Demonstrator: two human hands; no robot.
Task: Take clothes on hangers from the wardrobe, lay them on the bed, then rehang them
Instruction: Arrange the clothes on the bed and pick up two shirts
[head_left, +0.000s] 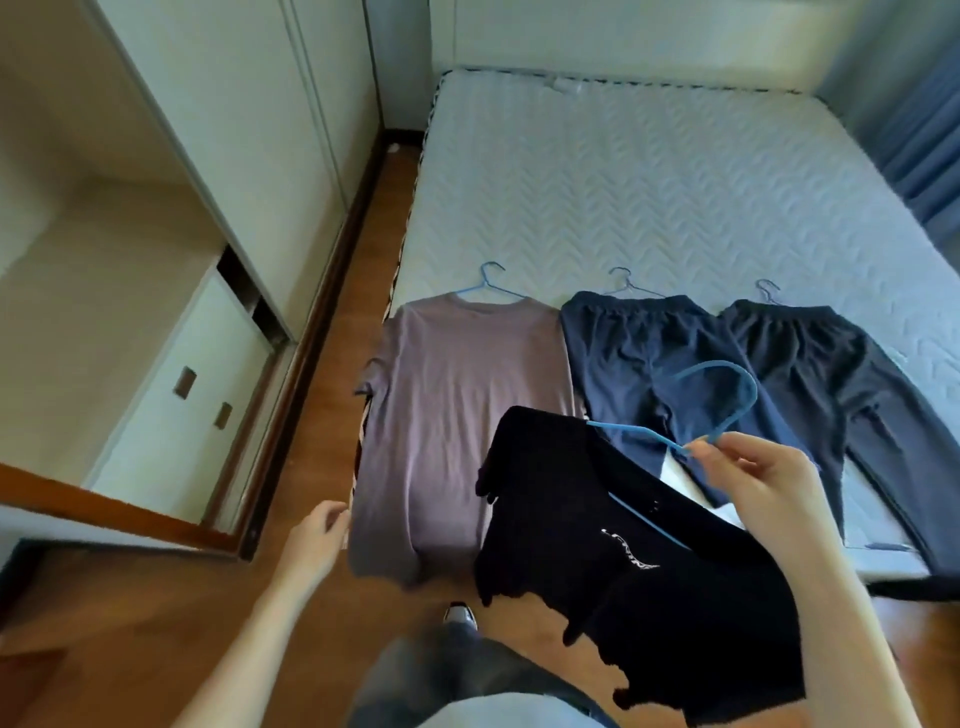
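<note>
My right hand (758, 483) pinches the neck of a blue hanger (727, 395) that carries a black T-shirt (649, 571) with a small white print; the shirt hangs in the air over the bed's near edge. My left hand (317, 540) is empty, fingers loosely curled, beside the hem of a mauve T-shirt (457, 415) lying flat on the bed (649, 197) on a blue hanger. To its right lie navy trousers (639, 364) and dark grey trousers (831, 374), each on a hanger.
The open wardrobe (104, 291) with white drawers (197, 395) stands at the left, its sliding door (249, 130) beside it. Wood floor (332, 364) runs between wardrobe and bed. Blue curtains (924, 135) hang at the far right. My legs and a shoe (460, 616) are below.
</note>
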